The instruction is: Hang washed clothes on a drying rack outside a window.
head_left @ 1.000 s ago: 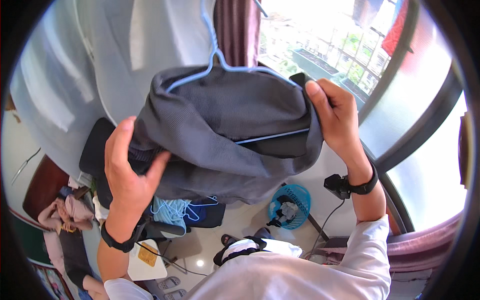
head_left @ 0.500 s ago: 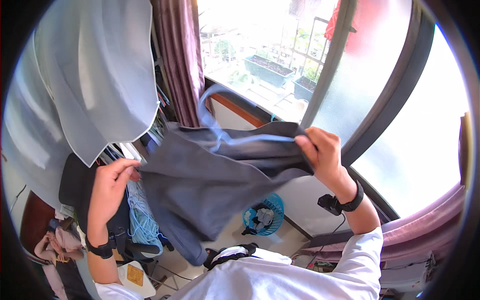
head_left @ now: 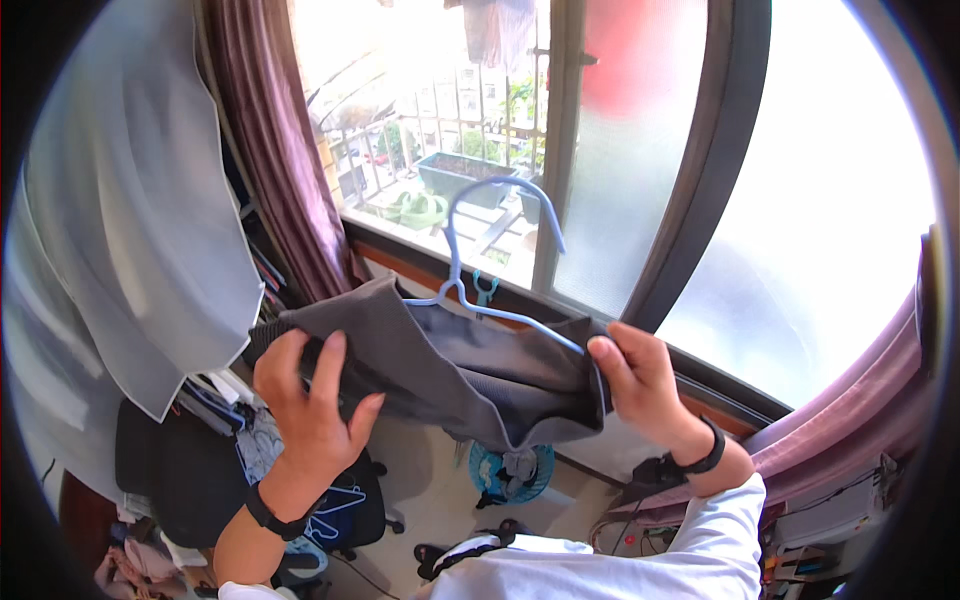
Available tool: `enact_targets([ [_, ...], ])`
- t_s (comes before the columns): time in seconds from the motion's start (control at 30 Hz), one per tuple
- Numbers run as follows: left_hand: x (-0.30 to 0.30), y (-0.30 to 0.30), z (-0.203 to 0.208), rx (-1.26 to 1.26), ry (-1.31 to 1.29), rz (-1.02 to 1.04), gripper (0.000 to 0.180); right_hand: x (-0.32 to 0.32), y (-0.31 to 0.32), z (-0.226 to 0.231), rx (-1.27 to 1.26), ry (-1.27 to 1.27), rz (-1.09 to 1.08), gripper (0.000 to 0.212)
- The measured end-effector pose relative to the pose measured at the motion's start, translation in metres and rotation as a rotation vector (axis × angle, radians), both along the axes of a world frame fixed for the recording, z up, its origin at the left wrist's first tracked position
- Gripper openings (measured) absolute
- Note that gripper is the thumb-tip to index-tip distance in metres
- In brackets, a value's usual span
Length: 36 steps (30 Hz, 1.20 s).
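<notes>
A dark grey garment [head_left: 400, 350] hangs spread between my hands at chest height, its wide opening facing up. Inside that opening sits a light blue clothes hanger [head_left: 458, 262]; its hook stands up and curls to the right. My right hand [head_left: 640, 385] pinches the garment's right edge, close to where the hanger's arm ends. Over the left part of the cloth lies my left hand [head_left: 315, 405], fingers apart and thumb out. Cloth hides the hanger's left arm.
A blue basket [head_left: 535, 475] with clothes in it is on the floor. Left stand a black chair [head_left: 165, 480] and a rack under a grey cover [head_left: 120, 220]. Ahead is a window [head_left: 640, 160] with a purple curtain [head_left: 265, 130] beside it. More hangers [head_left: 340, 508] lie low at left.
My view has swung right. The hanger's hook has come upright, and the garment is lifted and bunched shorter. My left hand has gone from pinching the garment's edge to spread fingers against it.
</notes>
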<state>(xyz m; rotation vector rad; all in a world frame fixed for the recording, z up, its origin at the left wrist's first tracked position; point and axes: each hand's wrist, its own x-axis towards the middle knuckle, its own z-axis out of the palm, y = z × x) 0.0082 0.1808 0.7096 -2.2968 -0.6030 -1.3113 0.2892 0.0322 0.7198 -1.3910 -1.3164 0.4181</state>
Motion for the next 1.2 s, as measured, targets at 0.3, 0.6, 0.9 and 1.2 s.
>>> enact_targets([
  [0.3,0.025,0.001,0.019,0.02,-0.033,-0.233,0.047,0.008,-0.041,-0.026,0.101,-0.028,-0.015,0.036],
  [0.6,0.015,0.021,0.01,0.04,0.41,-0.396,0.033,0.043,-0.071,-0.049,0.386,-0.74,-0.605,0.005],
  [0.9,0.013,0.026,0.005,-0.246,0.327,-0.709,0.024,-0.047,-0.085,0.023,0.171,-0.606,-0.077,0.056],
  [1.2,-0.014,0.038,0.034,-0.146,0.225,-0.877,0.022,-0.105,-0.092,0.017,0.159,-0.664,-0.439,0.026],
])
